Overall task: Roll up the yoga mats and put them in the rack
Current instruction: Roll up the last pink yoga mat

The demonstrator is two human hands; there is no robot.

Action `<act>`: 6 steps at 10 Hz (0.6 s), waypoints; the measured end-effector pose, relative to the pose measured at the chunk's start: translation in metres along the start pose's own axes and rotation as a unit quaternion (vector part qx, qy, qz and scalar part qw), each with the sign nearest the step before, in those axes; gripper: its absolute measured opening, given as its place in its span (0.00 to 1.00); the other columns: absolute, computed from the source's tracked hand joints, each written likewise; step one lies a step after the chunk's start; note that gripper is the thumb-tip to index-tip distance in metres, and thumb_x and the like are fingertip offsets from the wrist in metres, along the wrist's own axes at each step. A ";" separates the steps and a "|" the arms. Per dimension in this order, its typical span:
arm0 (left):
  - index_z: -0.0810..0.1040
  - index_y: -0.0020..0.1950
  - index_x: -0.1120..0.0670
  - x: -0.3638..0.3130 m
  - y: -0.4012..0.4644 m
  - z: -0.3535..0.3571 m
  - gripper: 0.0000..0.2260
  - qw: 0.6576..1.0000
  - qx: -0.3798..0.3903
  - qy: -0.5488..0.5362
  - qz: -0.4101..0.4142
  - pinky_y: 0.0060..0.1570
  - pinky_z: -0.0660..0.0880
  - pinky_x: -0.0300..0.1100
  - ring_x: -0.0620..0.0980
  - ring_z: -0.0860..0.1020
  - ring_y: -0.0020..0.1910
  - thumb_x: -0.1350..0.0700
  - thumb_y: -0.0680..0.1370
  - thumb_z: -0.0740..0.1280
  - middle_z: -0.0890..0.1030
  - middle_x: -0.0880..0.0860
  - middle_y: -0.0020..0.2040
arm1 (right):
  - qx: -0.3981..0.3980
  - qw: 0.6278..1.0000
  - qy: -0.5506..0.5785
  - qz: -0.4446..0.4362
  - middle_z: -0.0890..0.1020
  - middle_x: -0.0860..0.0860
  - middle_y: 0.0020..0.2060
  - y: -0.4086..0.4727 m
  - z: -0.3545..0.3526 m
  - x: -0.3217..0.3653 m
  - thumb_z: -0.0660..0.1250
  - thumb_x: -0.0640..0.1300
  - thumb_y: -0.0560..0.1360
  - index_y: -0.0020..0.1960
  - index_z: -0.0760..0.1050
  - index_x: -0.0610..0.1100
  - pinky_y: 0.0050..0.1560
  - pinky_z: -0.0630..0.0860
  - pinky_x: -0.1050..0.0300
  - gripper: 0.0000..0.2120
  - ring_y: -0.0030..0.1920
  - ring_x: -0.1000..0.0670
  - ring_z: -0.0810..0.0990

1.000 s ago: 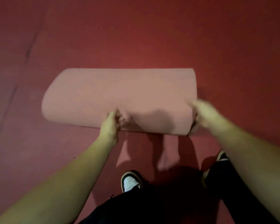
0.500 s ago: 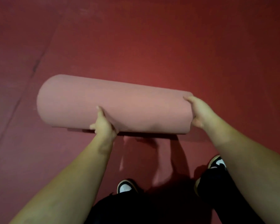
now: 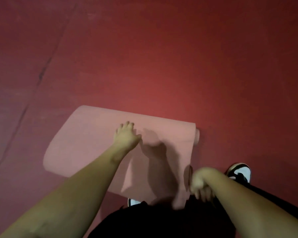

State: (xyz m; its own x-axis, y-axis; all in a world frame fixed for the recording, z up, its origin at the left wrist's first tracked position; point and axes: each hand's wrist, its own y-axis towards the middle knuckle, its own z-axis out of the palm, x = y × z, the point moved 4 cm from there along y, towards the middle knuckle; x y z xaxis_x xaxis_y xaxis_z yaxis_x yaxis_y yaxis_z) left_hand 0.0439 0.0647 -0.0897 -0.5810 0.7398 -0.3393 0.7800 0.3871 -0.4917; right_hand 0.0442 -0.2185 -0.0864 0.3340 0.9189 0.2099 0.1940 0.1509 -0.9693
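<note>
The pink yoga mat roll (image 3: 93,143), gripped at both ends half a second ago, has loosened; it lies beneath the left hand (image 3: 126,136)'s spread fingers. The right hand (image 3: 200,184) has withdrawn, curl unclear, so rerolling seems needed.

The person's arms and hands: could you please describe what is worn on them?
Nothing shows on them. Both forearms are bare up to the frame edge, with no sleeves, and the left hand and right hand have no gloves, watch or rings that can be made out; the right is blurred.
</note>
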 end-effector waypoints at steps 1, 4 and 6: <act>0.58 0.79 0.54 -0.006 0.019 0.025 0.30 0.993 0.098 0.059 0.014 0.75 0.53 0.55 0.58 0.53 0.79 0.41 0.81 0.59 0.53 0.52 0.81 | -0.008 0.988 -0.068 -0.138 0.78 0.55 0.21 0.049 -0.024 0.019 0.54 0.50 0.84 0.42 0.81 0.34 0.43 0.75 0.65 0.26 0.33 0.57 0.78; 0.70 0.72 0.58 0.000 0.036 0.070 0.26 0.975 0.174 0.140 0.017 0.64 0.69 0.49 0.61 0.74 0.67 0.41 0.84 0.52 0.75 0.62 0.69 | -0.238 0.954 -0.178 -0.048 0.62 0.48 0.77 0.115 -0.113 0.064 0.51 0.71 0.75 0.78 0.59 0.50 0.74 0.58 0.46 0.38 0.76 0.43 0.61; 0.79 0.61 0.56 -0.034 0.058 0.043 0.16 0.972 0.032 0.222 0.075 0.56 0.74 0.48 0.60 0.78 0.60 0.49 0.82 0.58 0.80 0.58 0.61 | -0.235 0.948 -0.213 -0.007 0.66 0.44 0.75 0.143 -0.089 0.060 0.42 0.69 0.79 0.75 0.66 0.44 0.74 0.54 0.44 0.38 0.75 0.43 0.63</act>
State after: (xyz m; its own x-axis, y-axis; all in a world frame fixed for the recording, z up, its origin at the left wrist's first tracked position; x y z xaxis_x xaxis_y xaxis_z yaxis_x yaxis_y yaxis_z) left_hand 0.0987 0.0383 -0.1416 -0.2929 0.9553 -0.0394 0.8240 0.2312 -0.5172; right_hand 0.1737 -0.1745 -0.2008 -0.0559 0.9970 0.0539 0.6195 0.0769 -0.7812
